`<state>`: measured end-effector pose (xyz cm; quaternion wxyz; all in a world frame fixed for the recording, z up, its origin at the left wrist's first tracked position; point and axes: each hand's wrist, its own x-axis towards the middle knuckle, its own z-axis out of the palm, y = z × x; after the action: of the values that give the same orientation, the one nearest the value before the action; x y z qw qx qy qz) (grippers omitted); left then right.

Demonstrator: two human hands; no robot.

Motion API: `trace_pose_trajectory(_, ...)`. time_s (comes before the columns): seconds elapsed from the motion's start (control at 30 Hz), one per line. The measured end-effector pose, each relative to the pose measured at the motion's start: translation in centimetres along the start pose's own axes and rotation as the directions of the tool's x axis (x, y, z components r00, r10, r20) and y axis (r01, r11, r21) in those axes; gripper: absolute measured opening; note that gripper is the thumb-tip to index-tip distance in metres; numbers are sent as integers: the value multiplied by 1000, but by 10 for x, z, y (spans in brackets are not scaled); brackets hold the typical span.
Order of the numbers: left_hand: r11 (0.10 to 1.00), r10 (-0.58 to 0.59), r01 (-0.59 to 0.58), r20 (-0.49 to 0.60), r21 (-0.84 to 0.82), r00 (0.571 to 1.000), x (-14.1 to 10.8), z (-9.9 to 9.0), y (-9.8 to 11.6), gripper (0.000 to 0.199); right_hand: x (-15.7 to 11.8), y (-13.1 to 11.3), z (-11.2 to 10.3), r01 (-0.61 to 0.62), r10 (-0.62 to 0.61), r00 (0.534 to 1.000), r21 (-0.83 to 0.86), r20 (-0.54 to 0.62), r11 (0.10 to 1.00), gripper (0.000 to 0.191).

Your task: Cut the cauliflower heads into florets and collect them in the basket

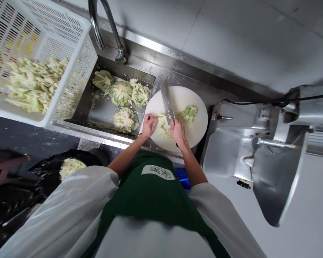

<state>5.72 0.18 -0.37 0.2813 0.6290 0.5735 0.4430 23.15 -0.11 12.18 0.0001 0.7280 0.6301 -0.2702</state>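
Observation:
A round white cutting board lies beside the sink. My right hand is closed around a broad-bladed knife, whose blade points away from me over the board. At the board's left edge, my left hand has its fingers pinched near small cut cauliflower pieces; what it holds, if anything, is too small to tell. A green-stemmed cauliflower chunk lies right of the blade. Several cauliflower heads and pieces sit in the metal sink to the left.
A white perforated crate with cut cauliflower stands at the left. A faucet rises behind the sink. The metal slicing machine stands close on the right. Below left is a black-lined bin with cauliflower scraps.

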Motion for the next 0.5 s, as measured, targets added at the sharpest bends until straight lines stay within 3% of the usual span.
trace_pose_trajectory(0.1, 1000, -20, 20, 15, -20, 1000, 1, 0, -1, 27, 2, 2, -11, 45, -44, 998, 11, -39, 999, 42)
trace_pose_trajectory(0.23, 999, -30, 30, 19, -25, 999, 2, -1, -2, 25, 8, 5, -14, 140, -140, 990, 13, 4, 990, 40)
trace_pose_trajectory(0.5, 998, 15, -14, 20, -61, 1000, -2, -4, -2, 27, 25, -10, 7, 155, -153, 987, -39, 43, 987, 40)
